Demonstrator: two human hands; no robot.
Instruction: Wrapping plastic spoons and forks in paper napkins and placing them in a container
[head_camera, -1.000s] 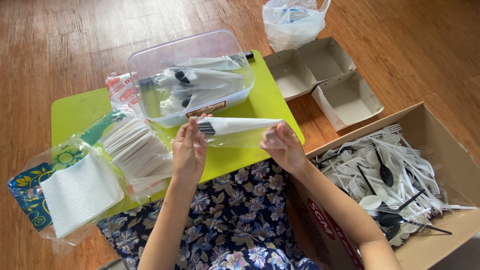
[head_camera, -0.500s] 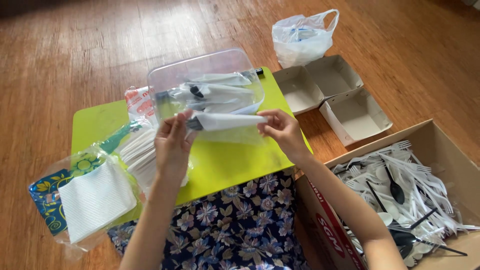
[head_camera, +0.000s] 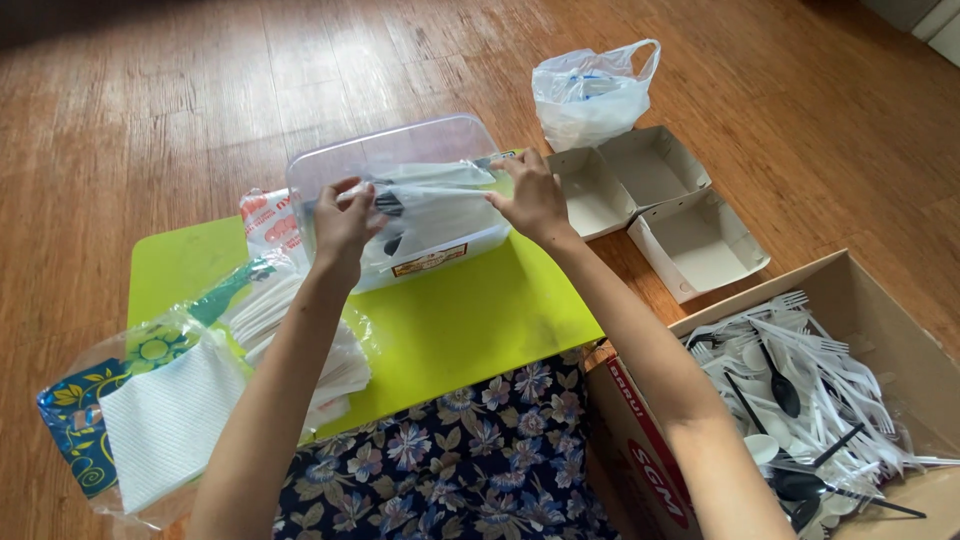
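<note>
Both hands reach over a lime-green low table to a clear rectangular plastic tub at its far edge. The left hand and the right hand each pinch one end of a long, clear plastic packet of cutlery, with a black utensil end showing through it near the left fingertips. The fingers of both hands are closed narrowly on the packet, thumbs toward the person, and the packet lies across the tub's open top, stretched between the two grips. More wrapped packets fill the tub beneath it; their number cannot be told.

Just left of the left fingers, touching the tub's side, lies a red-and-white printed plastic pouch. Nearer the person, below the left wrist, a stack of white paper napkins spreads out of a torn clear wrapper, and beside it a second pack of napkins sits in a blue, green and yellow printed wrapper hanging over the table edge.

Beyond the right fingers, on the wooden floor, stand two open brown cardboard food boxes, touching each other, and behind them one knotted white plastic bag. Well to the right of the right forearm, a large brown cardboard carton holds a loose heap of white plastic forks and spoons with a few black ones among them.
</note>
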